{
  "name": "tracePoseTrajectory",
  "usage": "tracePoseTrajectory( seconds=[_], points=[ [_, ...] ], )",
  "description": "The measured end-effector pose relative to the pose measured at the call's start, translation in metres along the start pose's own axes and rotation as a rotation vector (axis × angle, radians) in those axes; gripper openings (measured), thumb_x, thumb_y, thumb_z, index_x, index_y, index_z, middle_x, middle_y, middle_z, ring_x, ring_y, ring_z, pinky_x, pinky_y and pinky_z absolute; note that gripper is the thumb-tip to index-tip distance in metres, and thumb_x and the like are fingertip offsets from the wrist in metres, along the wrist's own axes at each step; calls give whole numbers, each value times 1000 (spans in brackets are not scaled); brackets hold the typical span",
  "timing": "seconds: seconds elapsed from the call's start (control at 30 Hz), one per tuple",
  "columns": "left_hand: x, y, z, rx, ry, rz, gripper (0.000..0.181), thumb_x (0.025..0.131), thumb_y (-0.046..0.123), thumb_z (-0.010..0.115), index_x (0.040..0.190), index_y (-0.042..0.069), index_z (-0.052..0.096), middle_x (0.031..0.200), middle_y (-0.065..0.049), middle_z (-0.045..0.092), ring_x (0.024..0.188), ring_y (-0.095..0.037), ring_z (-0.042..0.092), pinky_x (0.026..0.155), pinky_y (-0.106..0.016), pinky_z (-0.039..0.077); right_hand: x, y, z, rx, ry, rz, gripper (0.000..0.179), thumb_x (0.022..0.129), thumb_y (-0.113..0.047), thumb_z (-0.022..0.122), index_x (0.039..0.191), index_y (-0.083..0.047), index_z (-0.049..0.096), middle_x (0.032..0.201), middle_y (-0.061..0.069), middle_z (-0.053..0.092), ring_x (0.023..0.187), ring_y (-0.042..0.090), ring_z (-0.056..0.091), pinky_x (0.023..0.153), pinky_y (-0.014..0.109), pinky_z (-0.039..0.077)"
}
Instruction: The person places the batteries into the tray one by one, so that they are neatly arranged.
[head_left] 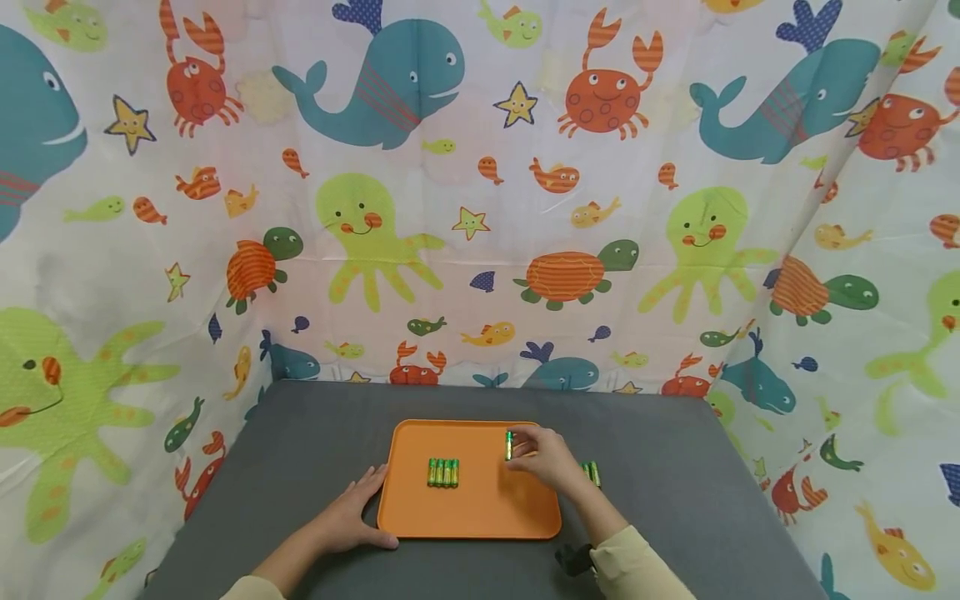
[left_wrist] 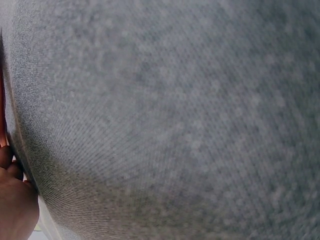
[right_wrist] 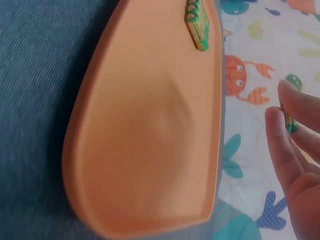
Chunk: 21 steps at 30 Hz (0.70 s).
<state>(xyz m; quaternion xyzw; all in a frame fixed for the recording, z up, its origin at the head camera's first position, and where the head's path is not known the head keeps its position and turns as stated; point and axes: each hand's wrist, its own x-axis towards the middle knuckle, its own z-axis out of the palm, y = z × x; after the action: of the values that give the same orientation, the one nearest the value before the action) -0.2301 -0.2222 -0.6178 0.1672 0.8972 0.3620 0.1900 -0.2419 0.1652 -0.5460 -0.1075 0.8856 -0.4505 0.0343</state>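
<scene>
An orange tray (head_left: 480, 517) lies on the grey table, with a row of several green-and-gold batteries (head_left: 443, 472) side by side on its left half. Over the tray's right half, my right hand (head_left: 546, 457) pinches one battery (head_left: 509, 446) upright between thumb and fingers. The right wrist view shows that same battery (right_wrist: 289, 120) mostly hidden by the fingers. My left hand (head_left: 348, 512) rests at the tray's left edge, fingers straight and thumb spread near the front corner; in the left wrist view only part of the left hand (left_wrist: 17, 207) shows.
More batteries (head_left: 591, 473) lie on the grey table (head_left: 675, 500) right of the tray, partly behind my right wrist. A small black object (head_left: 573, 559) sits by the right sleeve. A curtain (head_left: 480, 167) printed with sea animals surrounds the table at the back and sides.
</scene>
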Motion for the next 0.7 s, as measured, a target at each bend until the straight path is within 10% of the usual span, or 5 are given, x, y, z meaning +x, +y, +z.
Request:
tracePoseTrajectory(
  seconds=[0.7],
  points=[
    [-1,4,-4,-16,-14,5,122,71,54,88,163,11,19,168,-13,20,156,-40,9,120,-69,7,31,1,63,67,-109,65,57,77,-6,87,131,-2,66,110,13,70,89,21,70,70,36,60]
  ],
)
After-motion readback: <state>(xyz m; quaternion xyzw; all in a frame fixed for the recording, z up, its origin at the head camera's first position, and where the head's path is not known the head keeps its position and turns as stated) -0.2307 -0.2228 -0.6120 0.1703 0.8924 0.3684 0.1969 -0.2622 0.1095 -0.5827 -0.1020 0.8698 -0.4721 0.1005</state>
